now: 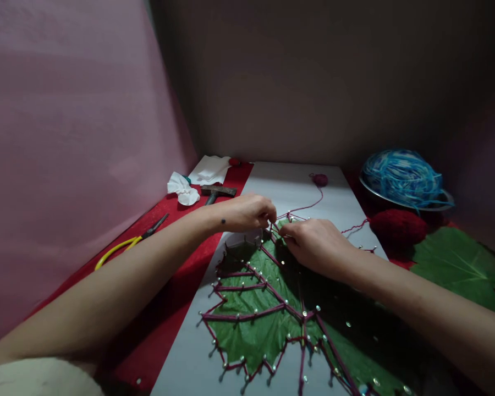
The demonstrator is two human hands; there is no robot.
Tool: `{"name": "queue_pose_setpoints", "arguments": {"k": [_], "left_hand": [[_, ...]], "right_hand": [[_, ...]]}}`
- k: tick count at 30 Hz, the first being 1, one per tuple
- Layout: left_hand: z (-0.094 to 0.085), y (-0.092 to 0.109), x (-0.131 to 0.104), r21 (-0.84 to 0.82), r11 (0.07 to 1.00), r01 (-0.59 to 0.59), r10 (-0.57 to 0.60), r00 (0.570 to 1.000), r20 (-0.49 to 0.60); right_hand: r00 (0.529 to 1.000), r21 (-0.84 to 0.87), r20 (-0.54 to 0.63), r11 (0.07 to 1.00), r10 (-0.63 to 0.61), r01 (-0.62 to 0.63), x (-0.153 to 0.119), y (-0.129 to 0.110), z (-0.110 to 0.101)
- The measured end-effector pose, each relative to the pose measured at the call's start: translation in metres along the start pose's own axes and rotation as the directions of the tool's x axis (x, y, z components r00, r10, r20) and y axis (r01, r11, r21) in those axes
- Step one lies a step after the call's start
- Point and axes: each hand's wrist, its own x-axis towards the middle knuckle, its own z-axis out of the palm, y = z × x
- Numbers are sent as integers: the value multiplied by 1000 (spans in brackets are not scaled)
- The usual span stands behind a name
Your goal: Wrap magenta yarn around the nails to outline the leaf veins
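A large green leaf [247,335] lies on a white board [181,352], ringed by several nails. Dark red yarn follows its outline, and purple yarn [243,317] is stretched from nail to nail along its veins. At the leaf's far end my left hand [258,212] is closed in a pinch on the purple yarn. My right hand [317,245] faces it from the right, its fingers pinched on the same yarn beside the nails; the fingertips are partly hidden. A loose strand runs back to a small purple yarn ball [320,180] on the board.
On the red cloth [165,264] at left lie yellow-handled scissors [127,242], a hammer [218,191] and crumpled white paper [183,188]. At right are a metal bowl of blue yarn [402,176], a dark red yarn ball [398,226] and another leaf [457,267]. Walls stand behind and left.
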Motion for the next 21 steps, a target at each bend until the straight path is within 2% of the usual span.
{"name": "queue_pose_setpoints", "arguments": {"k": [3, 8, 14, 21], "left_hand": [[9, 1, -7, 10, 1000, 27, -26, 999, -47], [19, -5, -7, 11, 993, 118, -115, 982, -149], [24, -6, -6, -14, 989, 145, -146, 981, -128], [33, -7, -4, -43, 992, 121, -125, 987, -97]], "right_hand": [[1000, 3, -16, 1000, 23, -23, 2, 1, 0], [997, 39, -60, 999, 38, -35, 4, 3, 0], [998, 78, -41, 996, 41, -38, 5, 1, -3], [996, 46, 56, 996, 73, -76, 4, -7, -3]]}}
